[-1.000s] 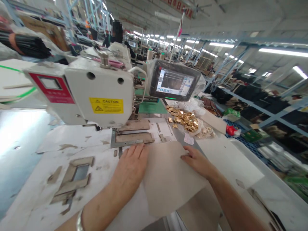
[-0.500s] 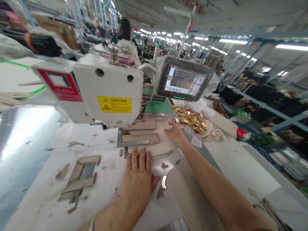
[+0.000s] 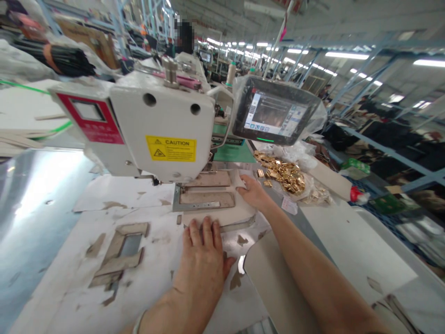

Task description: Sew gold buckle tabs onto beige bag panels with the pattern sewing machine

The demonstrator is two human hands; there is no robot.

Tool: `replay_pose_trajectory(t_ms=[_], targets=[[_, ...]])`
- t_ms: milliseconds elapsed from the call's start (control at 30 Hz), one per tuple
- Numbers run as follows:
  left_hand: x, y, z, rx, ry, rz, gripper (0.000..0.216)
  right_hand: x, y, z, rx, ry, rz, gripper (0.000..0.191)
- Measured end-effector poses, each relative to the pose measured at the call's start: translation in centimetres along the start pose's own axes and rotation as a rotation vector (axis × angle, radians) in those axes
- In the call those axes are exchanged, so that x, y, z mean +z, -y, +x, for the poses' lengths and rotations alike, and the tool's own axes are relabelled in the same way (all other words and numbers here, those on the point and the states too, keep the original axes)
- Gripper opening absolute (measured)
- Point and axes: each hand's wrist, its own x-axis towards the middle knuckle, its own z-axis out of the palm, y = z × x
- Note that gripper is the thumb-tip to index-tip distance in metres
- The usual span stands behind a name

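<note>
A flat beige panel (image 3: 239,211) with a rounded corner lies under the metal clamp frame (image 3: 176,200) of a white sewing machine (image 3: 167,111). My left hand (image 3: 201,260) is laid flat, its spread fingertips at the panel's front edge. At the panel's right edge, my right hand (image 3: 255,192) grips it, thumb and forefinger showing on top; the other fingers are hidden. A second beige panel (image 3: 278,283) rests beneath my right forearm. Left of my left hand sits a beige frame-shaped template (image 3: 120,253) with a rectangular opening.
Right of the machine are a pile of gold metal buckles (image 3: 285,175) and a lit control screen (image 3: 269,113). Scraps lie about on the white table sheet (image 3: 146,297). The machine head overhangs the work at the left. Another person (image 3: 184,37) is in the background.
The view has shifted slightly, so the machine and table appear a little further right. My left hand has drawn back very slightly at the panel's front edge; my right hand keeps its place.
</note>
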Motion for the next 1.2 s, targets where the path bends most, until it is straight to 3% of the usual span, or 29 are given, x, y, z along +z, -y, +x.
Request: replay_pose_trajectory(t_ms=[133,300,400,500,600,667,767,1033,1200], targets=[[-0.1,0.1,0.0,-0.041,0.007,0.011,0.07,-0.1,0.9,-0.2,-0.034,0.009,-0.062,0.031],[-0.5,0.5,0.1,-0.061,0.026,0.028,0.069,0.2,2.3,-0.9,0.037,-0.03,-0.156,0.039],[-0.9,0.7,0.2,-0.049,0.031,0.043,0.069,-0.7,1.8,-2.0,-0.044,-0.102,-0.131,0.052],[-1.0,0.7,0.3,-0.038,0.013,0.034,0.067,-2.6,0.9,-4.7,-0.222,-0.073,-0.094,0.048],[-1.0,0.8,0.3,-0.036,0.006,0.039,0.063,-4.1,0.4,-8.7,-0.329,0.098,-0.092,0.04],[-1.2,0.8,0.4,-0.024,0.027,0.057,0.061,-4.1,0.3,-11.1,-0.361,0.167,-0.145,0.043],[-1.5,0.7,0.5,-0.009,0.057,0.086,0.061,-3.5,0.1,-13.2,-0.387,0.166,-0.224,0.05],[-2.1,0.7,0.6,0.001,0.051,0.154,0.057,-2.8,-0.3,-13.1,-0.428,0.116,-0.272,0.049],[-2.2,0.5,0.6,-0.016,0.115,0.222,0.058,-2.5,-0.4,-13.3,-0.421,0.083,-0.247,0.048]])
